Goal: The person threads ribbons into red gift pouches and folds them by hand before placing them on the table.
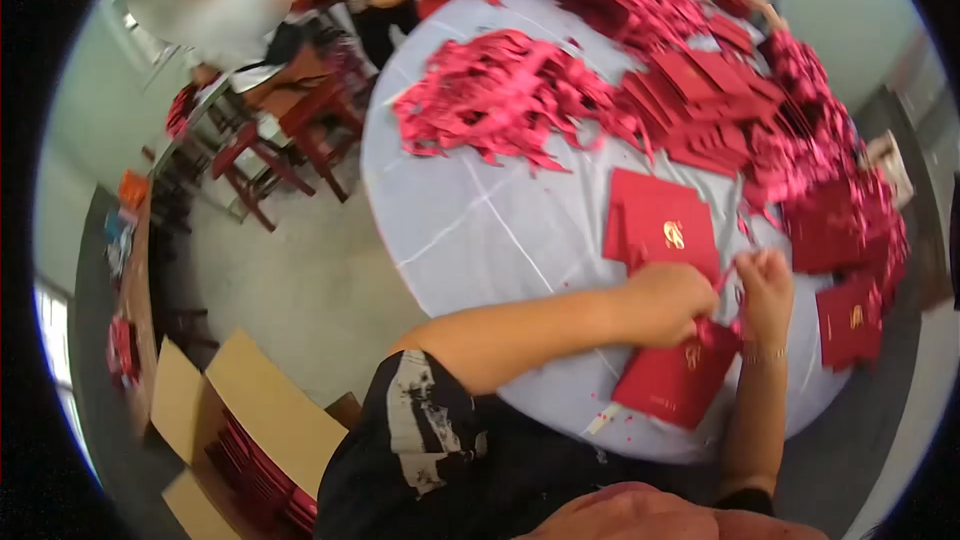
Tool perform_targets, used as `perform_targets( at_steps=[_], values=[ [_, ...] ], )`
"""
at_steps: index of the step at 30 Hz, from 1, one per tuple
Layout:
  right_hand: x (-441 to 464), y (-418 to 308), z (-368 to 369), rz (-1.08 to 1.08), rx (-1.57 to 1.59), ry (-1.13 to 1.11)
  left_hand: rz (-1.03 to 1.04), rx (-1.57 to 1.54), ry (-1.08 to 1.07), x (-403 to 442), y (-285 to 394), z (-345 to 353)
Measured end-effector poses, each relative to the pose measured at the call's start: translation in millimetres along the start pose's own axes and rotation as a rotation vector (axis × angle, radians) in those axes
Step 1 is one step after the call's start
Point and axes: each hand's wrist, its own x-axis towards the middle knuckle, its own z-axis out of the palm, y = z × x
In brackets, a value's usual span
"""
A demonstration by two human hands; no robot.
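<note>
Both my hands are closed on a pink-red ribbon above a flat red packet with a gold emblem, which lies near the table's front edge. My left hand is a fist at the ribbon's left side. Pinching the ribbon from the right and slightly higher is my right hand. A strand stretches between them. Just beyond my left hand lie overlapping red packets, also marked in gold. Whether the packets are bags or folders I cannot tell.
The round table has a pale cover. It carries a heap of loose ribbons, stacked red packets and ribboned packets at right. An open cardboard box stands at lower left. Several people sit or stand around, near wooden stools.
</note>
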Motion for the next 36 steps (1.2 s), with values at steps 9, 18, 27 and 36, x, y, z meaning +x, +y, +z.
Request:
perform_targets(
  at_steps=[9,18,27,36],
  values=[
    [-81.4,62.5,64.7,0.153,0.337,0.244,-0.379,-0.32,-0.348,-64.1,-17.6,-45.5],
    [-81.5,46.7,54.3,-0.155,-0.326,0.117,-0.375,-0.163,-0.374,-63.2,-15.2,-42.3],
    [-109.8,38.1,80.6,-0.243,-0.445,-0.412,-0.44,-0.065,-0.368,-63.7,-23.4,-51.1],
    [-104.5,6.2,53.2,0.155,-0.108,-0.478,-0.364,0.008,-0.315,-73.1,-30.6,-55.5]
  ],
)
